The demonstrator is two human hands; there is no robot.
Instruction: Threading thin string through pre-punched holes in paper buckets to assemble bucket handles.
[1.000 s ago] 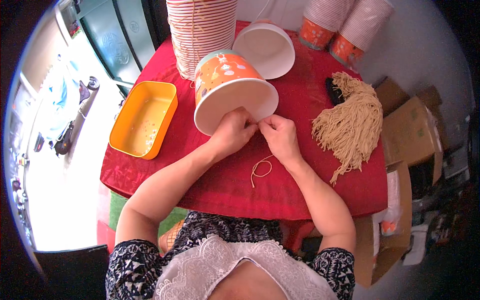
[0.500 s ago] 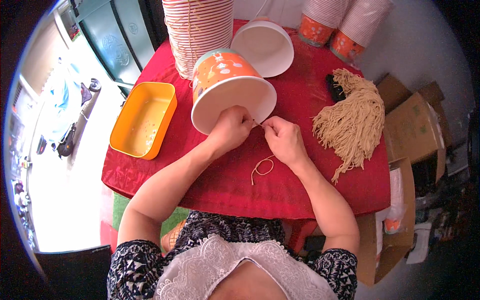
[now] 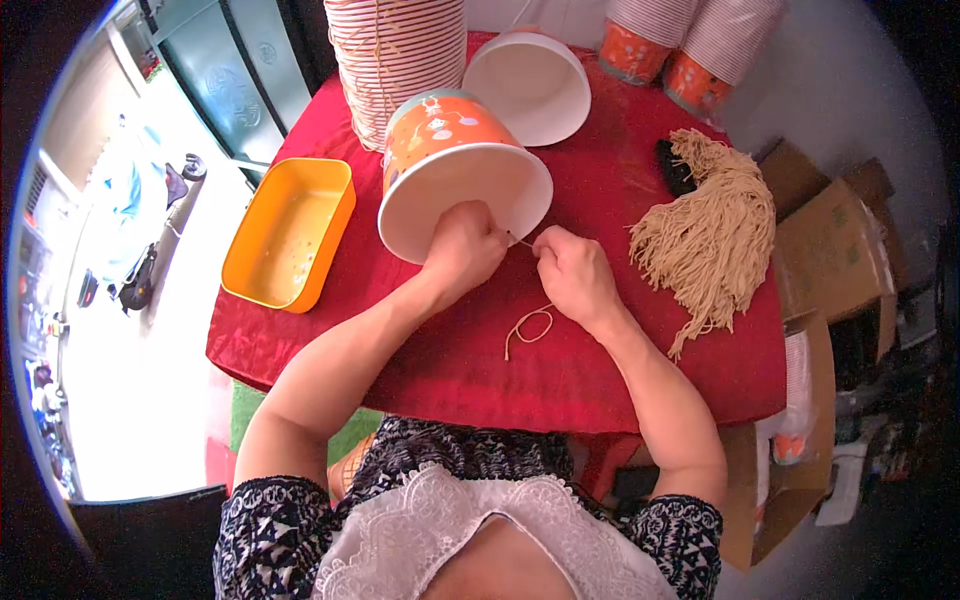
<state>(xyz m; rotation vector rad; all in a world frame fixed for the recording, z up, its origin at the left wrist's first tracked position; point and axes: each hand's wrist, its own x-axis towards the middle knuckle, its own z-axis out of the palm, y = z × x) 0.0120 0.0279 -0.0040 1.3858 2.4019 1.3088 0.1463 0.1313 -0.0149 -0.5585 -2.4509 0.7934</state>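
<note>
An orange paper bucket (image 3: 455,122) with a white inside lies tipped on the red-covered table, its mouth facing me. My left hand (image 3: 466,245) is closed at the lower rim of the mouth, fingers partly inside it. My right hand (image 3: 575,270) is closed in a pinch just right of the rim. A short taut piece of string (image 3: 521,241) runs between the two hands at the rim. From under my right hand, the loose tan end of the string (image 3: 530,325) curls onto the cloth. The fingertips of my left hand are partly hidden.
A yellow plastic tub (image 3: 290,235) stands left. Behind are a tall stack of paper buckets (image 3: 395,60), another white-lined bucket (image 3: 530,90) on its side and two more bucket stacks (image 3: 730,40). A bundle of tan strings (image 3: 710,230) lies right; cardboard boxes (image 3: 835,260) stand beyond the table.
My right hand has drawn slightly right, away from the left, and more string shows taut between them. The bucket has shifted only a little.
</note>
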